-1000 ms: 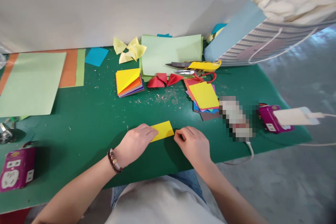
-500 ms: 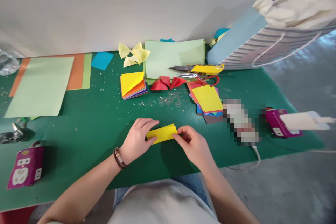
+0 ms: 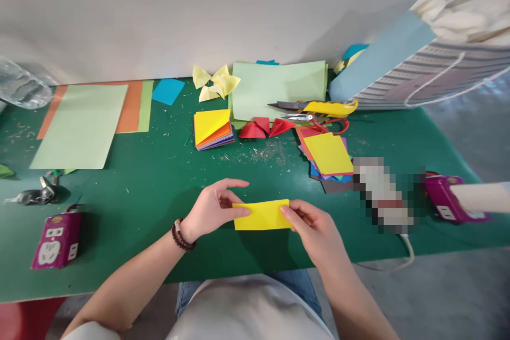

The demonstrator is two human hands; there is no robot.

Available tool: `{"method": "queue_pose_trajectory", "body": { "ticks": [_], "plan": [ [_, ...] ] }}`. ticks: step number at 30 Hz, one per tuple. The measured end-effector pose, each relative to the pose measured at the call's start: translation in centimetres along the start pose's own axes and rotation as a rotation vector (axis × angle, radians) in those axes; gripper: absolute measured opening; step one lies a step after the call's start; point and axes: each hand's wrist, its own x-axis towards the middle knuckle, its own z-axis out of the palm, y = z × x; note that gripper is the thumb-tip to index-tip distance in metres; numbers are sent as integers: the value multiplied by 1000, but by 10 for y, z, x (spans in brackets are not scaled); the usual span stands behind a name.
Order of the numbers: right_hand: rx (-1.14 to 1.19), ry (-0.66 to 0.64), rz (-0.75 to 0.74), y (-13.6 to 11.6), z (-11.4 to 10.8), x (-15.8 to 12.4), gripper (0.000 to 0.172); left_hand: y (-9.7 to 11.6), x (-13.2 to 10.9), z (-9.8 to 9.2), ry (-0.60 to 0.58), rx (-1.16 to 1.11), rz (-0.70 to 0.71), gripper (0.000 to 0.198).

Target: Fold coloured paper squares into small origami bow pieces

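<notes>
A folded rectangle of bright yellow paper (image 3: 262, 214) lies flat and level over the green mat, close to the front edge. My left hand (image 3: 215, 207) has its thumb on the paper's left end, with the index finger spread away above it. My right hand (image 3: 313, 229) pinches the right end between thumb and fingers. A beaded bracelet (image 3: 181, 236) circles my left wrist. Nearest the hands, beyond the paper, are a stack of coloured paper squares (image 3: 327, 155) and a folded multicoloured paper block (image 3: 212, 129).
Red folded paper pieces (image 3: 263, 128) and scissors with red handles (image 3: 303, 117) lie on a pale green sheet's edge. A pixelated object (image 3: 382, 194) stands right of my right hand. Magenta-boxed sockets (image 3: 58, 240) sit at the left. A striped bag (image 3: 430, 77) overhangs the back right.
The yellow paper has gone from a small pinched fold to a longer, flatter rectangle, now held by both hands at its ends. The whole scene has shifted slightly right in view.
</notes>
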Motion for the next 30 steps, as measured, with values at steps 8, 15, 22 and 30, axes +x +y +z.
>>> {"method": "queue_pose_trajectory", "body": {
  "ticks": [8, 15, 22, 30],
  "plan": [
    [-410, 467, -795, 3, 11, -17, 11, -7, 3, 0, 94, -265, 77, 57],
    [-593, 207, -1176, -1, 29, -24, 26, -5, -7, 4, -445, -606, -50, 66],
    [-505, 141, -1168, -2, 29, -29, 24, -9, -5, -2, -501, -644, -47, 65],
    [-565, 134, -1058, 1, 28, -26, 29, -11, -3, -1, -463, -743, -202, 35]
  ]
}}
